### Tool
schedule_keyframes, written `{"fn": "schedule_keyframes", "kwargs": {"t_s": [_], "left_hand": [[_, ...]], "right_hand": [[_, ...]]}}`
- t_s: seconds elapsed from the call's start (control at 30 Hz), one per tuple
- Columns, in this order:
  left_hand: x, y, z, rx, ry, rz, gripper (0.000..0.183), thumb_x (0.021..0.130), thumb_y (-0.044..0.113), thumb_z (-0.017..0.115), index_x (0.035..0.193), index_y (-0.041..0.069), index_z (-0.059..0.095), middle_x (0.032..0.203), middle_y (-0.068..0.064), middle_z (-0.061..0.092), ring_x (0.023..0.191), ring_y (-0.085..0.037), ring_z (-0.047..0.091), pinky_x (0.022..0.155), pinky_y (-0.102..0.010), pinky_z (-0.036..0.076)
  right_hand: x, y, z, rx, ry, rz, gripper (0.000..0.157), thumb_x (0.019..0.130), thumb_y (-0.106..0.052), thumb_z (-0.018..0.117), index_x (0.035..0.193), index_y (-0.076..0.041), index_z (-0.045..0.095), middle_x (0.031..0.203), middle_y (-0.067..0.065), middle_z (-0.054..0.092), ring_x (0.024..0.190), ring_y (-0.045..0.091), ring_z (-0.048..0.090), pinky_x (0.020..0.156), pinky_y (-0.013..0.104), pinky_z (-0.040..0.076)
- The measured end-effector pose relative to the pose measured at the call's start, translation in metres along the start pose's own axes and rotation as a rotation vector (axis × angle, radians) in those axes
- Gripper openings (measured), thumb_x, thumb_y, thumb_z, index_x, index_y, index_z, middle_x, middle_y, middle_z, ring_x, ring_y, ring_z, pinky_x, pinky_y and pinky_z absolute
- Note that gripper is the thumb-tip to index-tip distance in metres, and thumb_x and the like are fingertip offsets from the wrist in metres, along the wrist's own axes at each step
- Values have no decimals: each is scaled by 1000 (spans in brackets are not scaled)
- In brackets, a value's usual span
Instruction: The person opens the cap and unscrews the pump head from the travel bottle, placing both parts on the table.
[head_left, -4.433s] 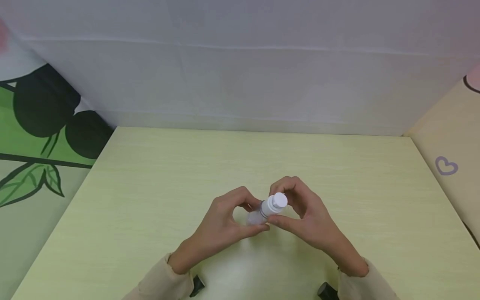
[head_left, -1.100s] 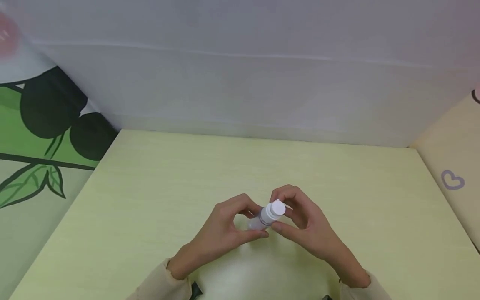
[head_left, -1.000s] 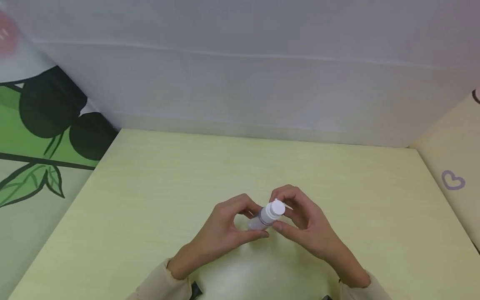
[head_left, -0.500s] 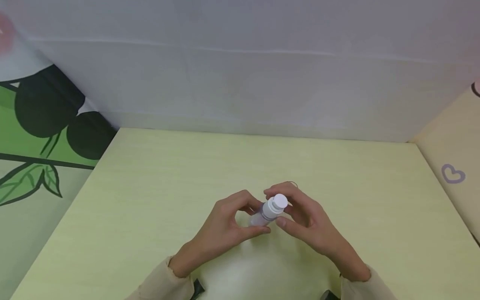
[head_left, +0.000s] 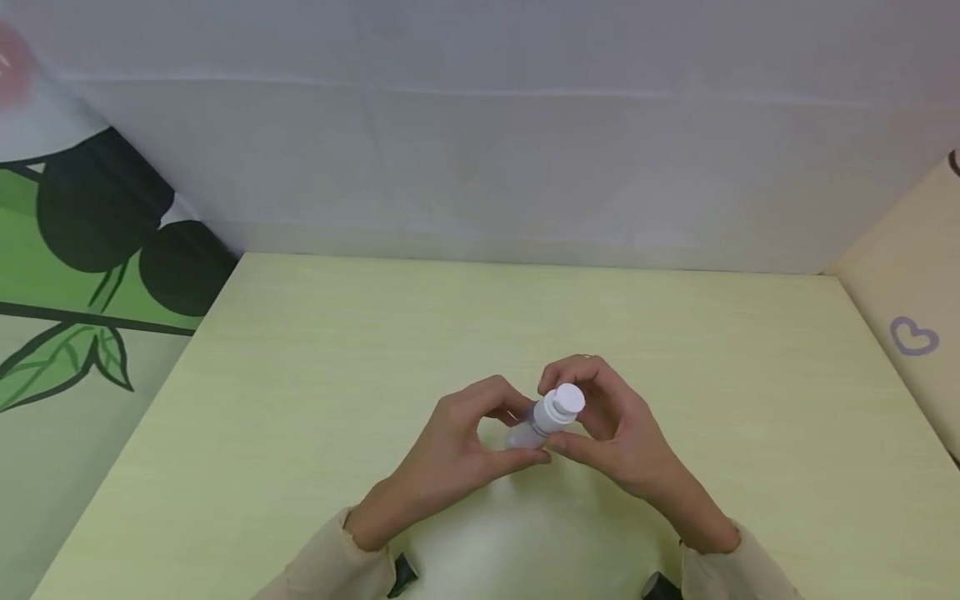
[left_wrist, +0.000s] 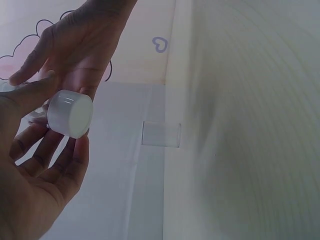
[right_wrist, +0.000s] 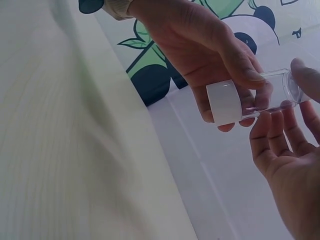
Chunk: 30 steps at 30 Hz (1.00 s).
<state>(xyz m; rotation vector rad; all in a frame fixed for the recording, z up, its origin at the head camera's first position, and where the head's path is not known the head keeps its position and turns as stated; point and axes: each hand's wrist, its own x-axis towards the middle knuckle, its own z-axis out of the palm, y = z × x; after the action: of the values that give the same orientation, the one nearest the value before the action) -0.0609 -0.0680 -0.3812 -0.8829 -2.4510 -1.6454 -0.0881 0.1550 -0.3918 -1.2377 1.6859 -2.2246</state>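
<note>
Both hands [left hand (head_left: 461, 437), right hand (head_left: 621, 427)] grasping small tilted bottle (head_left: 557, 407) over tabletop (head_left: 360, 350).
Bottle cylindrical, smooth white parts plus transparent section, held between both hands; thumbs and fingers of each pinch it. Tabletop pale, faintly grained, stretching wide either side; straight far edge well beyond hands, meeting creased greyish backdrop (head_left: 480, 167). Side panel (head_left: 900, 392) bears purple heart.

On my feed, the head view has rather dim, even light, with a pale glare on the near part of the tabletop (head_left: 517, 542). Both wrist views look hazy to me, with blurred shadows; the white cap (right_wrist: 224, 104) appears bright, but a little soft.
</note>
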Motion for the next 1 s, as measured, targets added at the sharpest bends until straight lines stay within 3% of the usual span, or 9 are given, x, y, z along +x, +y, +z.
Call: {"fn": "schedule_keyframes", "kwargs": {"t_s": [0.17, 0.4, 0.6, 0.8, 1.0], "left_hand": [[-4, 2, -3, -20, -6, -9, 31, 84, 25, 89, 107, 23, 68, 103, 12, 71, 99, -6, 67, 91, -35, 62], [-9, 4, -6, -42, -12, -5, 32, 84, 27, 89, 109, 23, 68, 104, 11, 71, 100, -7, 68, 92, -31, 61], [-12, 5, -8, -29, -23, -12, 31, 84, 27, 89, 107, 23, 68, 104, 11, 71, 100, -7, 67, 92, -31, 61], [-18, 5, -8, -24, -38, -1, 31, 84, 28, 89, 108, 24, 69, 106, 13, 71, 101, -7, 67, 92, -31, 60], [-23, 4, -8, -16, -51, 13, 31, 84, 25, 89, 107, 24, 69, 106, 13, 71, 100, -6, 66, 90, -30, 59]], "right_hand": [[-2, -5, 6, -52, 11, 5, 43, 88, 20, 66, 127, 6, 52, 124, 2, 56, 112, 17, 54, 100, 29, 56], [-6, -10, 12, -79, -11, -7, 45, 93, 21, 54, 135, 4, 56, 133, 9, 56, 119, 20, 53, 104, 32, 56], [-8, -13, 18, -109, 0, 39, 56, 91, 17, 63, 145, 10, 46, 134, 8, 57, 125, 21, 55, 105, 32, 56], [-11, -11, 25, -81, 43, 59, 51, 90, 2, 78, 126, 9, 43, 130, 3, 56, 118, 19, 54, 103, 30, 54], [-14, -13, 34, -175, 94, 86, 45, 82, 16, 77, 115, 0, 50, 124, 3, 57, 112, 21, 55, 99, 29, 53]]}}
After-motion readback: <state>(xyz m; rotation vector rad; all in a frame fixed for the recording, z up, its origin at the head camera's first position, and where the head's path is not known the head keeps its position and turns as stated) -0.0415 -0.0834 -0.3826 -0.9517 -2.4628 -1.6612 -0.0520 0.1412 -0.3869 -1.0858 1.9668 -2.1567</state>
